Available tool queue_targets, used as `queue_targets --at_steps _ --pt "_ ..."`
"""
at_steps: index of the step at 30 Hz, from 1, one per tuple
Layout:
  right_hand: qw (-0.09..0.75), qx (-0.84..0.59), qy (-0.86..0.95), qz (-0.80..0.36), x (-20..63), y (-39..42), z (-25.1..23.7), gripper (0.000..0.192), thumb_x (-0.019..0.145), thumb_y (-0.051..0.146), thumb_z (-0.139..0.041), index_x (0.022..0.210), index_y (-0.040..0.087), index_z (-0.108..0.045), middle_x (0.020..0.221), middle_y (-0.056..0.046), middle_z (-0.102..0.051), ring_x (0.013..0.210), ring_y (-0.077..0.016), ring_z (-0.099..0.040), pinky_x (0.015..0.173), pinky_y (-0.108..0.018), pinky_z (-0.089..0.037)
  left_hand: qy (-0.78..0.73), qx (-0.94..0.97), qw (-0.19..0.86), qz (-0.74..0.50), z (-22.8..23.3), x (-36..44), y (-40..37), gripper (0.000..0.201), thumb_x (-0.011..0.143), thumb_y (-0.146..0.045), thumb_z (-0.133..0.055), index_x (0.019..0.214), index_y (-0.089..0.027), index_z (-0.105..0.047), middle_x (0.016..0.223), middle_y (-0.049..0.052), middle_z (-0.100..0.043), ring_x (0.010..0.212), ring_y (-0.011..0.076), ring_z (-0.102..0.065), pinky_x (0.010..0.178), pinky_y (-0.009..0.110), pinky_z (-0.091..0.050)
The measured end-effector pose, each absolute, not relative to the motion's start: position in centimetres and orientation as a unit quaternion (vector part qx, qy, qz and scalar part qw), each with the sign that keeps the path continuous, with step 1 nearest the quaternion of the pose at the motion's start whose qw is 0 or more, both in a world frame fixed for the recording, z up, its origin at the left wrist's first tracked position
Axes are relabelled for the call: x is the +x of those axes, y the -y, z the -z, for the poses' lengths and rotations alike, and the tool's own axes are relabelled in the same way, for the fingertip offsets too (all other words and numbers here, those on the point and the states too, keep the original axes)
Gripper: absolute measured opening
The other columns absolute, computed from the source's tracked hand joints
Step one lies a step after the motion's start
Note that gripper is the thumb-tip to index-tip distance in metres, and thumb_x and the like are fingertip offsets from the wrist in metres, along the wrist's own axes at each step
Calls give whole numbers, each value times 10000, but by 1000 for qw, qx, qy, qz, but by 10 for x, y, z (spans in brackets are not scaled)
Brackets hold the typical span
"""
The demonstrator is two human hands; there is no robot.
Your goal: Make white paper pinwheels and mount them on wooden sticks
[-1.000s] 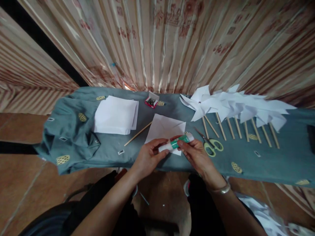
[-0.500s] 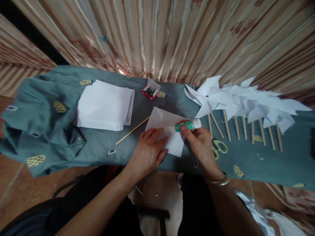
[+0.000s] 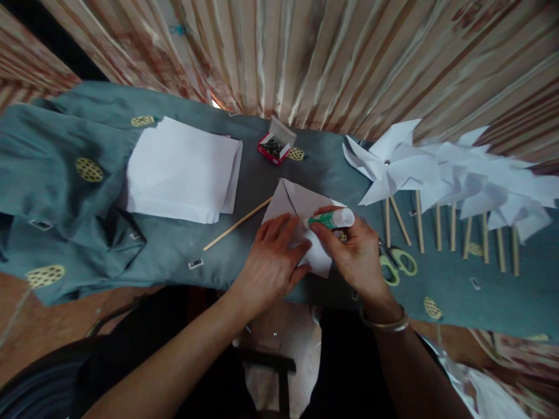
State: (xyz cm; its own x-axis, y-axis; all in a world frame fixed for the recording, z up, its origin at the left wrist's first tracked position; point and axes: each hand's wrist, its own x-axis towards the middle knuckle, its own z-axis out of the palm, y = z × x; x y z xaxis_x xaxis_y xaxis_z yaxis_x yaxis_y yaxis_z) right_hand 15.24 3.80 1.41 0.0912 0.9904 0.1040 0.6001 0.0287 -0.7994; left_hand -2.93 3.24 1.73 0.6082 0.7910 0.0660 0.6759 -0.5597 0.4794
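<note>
— Gripping the glue stick (image 3: 332, 219) near its green middle, the right hand (image 3: 356, 256) lays it almost flat, tip toward the centre of the folded paper square (image 3: 301, 205). Why so low?

— Probably so the tip meets the sheet. The left hand (image 3: 273, 262) lies open, fingers spread on the paper's near edge, pinning it to the grey-blue cloth (image 3: 174, 250); it grasps nothing.

— And around them?

— A thin wooden stick (image 3: 236, 225) lies just left of the paper, touching its corner. The scissors (image 3: 397, 262) sit right of the right hand, within reach. Farther left is a stack of white sheets (image 3: 183, 171); behind, an open red box of pins (image 3: 276, 146); on the right, finished paper pinwheels (image 3: 437, 174) lie in a row.
</note>
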Motion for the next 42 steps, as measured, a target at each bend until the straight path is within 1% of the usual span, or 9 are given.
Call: queue_targets --at_steps 5,9,14,21,24,27,32,42 --pt "329 -638 650 -248 151 -38 -21 238 867 395 -670 1041 233 -681 1005 -47 -742 909 -230 -699 846 -382 -537 -420 872 207 -144 -16 -29 -33 436 861 -334 -679 1266 -174 -645 1466 210 -484 1383 406 -407 1080 594 -388" --pt "314 -632 666 -241 151 -39 -26 223 870 402 -668 1016 234 -678 974 -46 -736 905 -233 -695 846 -381 -531 -423 869 211 -148 -16 -29 -33 388 868 -303 -667 1233 -175 -663 1456 214 -491 1384 400 -405 1073 593 -393" --pt "302 -631 669 -251 153 -40 -28 239 875 420 -657 1013 225 -677 962 -53 -737 889 -239 -696 837 -394 -521 -423 867 217 -150 -16 -29 -34 354 876 -277 -646 1216 -183 -674 1466 193 -482 1390 385 -392 1075 588 -391" --pt "304 -627 660 -281 154 -39 -30 240 864 429 -670 1019 246 -676 986 -48 -738 931 -249 -695 880 -421 -514 -424 862 228 -157 -15 -29 -34 348 853 -262 -668 1192 -188 -684 1487 183 -457 1385 390 -386 1074 598 -380" --pt "303 -624 660 -287 154 -39 -29 232 865 423 -672 1027 256 -674 1000 -45 -737 944 -247 -694 886 -416 -518 -426 860 233 -157 -15 -28 -34 352 857 -261 -665 1200 -185 -680 1490 193 -450 1388 391 -379 1073 600 -378" --pt "304 -620 667 -280 153 -38 -29 223 869 414 -674 1025 254 -677 1007 -44 -736 944 -242 -693 887 -407 -522 -425 860 234 -157 -16 -28 -34 363 860 -270 -664 1211 -177 -675 1493 209 -440 1389 398 -372 1071 600 -374" --pt "302 -614 680 -264 152 -37 -27 238 872 415 -672 1038 245 -676 1000 -42 -741 925 -237 -698 876 -393 -533 -427 860 228 -161 -15 -28 -33 345 857 -264 -661 1194 -190 -675 1485 186 -454 1383 379 -375 1061 594 -381" --pt "300 -610 690 -250 150 -38 -27 233 871 408 -667 1038 246 -678 1001 -40 -742 921 -238 -701 871 -391 -547 -426 861 230 -153 -15 -27 -34 367 847 -280 -678 1198 -172 -667 1471 196 -463 1376 387 -383 1065 586 -379"
